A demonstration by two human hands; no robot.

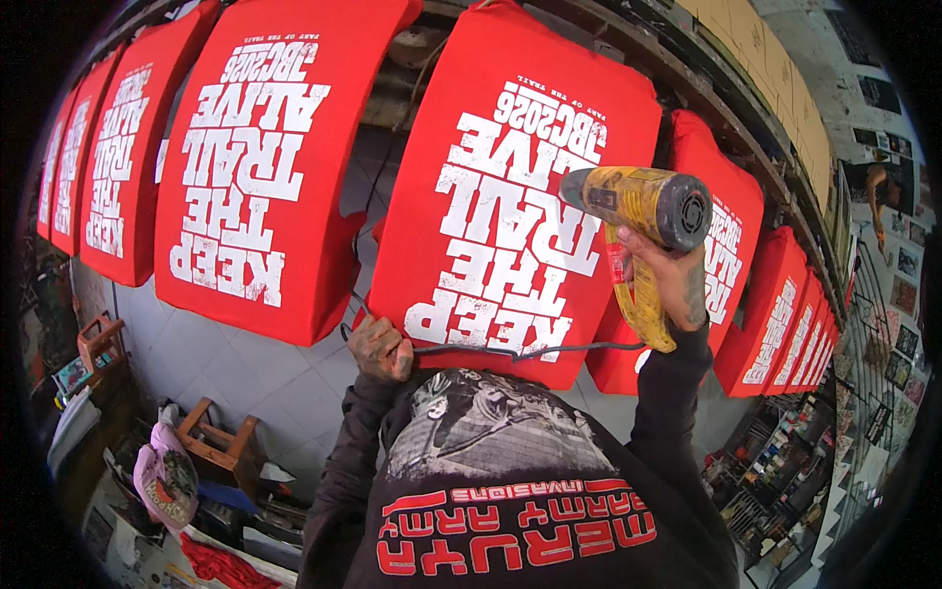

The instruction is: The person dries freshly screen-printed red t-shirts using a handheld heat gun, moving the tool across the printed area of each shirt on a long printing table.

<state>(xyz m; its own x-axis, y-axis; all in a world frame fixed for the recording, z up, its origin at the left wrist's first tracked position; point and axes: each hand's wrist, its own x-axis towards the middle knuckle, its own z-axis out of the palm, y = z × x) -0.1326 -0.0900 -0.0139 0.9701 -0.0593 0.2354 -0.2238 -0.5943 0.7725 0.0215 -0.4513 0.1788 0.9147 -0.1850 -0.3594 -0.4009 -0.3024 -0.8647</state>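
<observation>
A yellow heat gun (pixel 640 206), worn and stained, is in my right hand (pixel 670 280), its nozzle pointing left over the white lettering of a red T-shirt (pixel 441 221) stretched flat in front of me. The dark power cord (pixel 471 347) runs from the handle's base across the lower edge of that shirt. My left hand (pixel 381 350) is closed around the cord near the shirt's lower left corner. Another printed red T-shirt (pixel 338 96) lies to the left, and a further one (pixel 706 162) shows to the right, partly behind my right hand and the heat gun.
More red shirts (pixel 158 66) line up at both sides along a dark rail (pixel 684 81). A wooden stool (pixel 246 434) stands on the tiled floor at lower left. Shelves (pixel 780 442) with small items are at lower right. Another person (pixel 876 188) is at the far right.
</observation>
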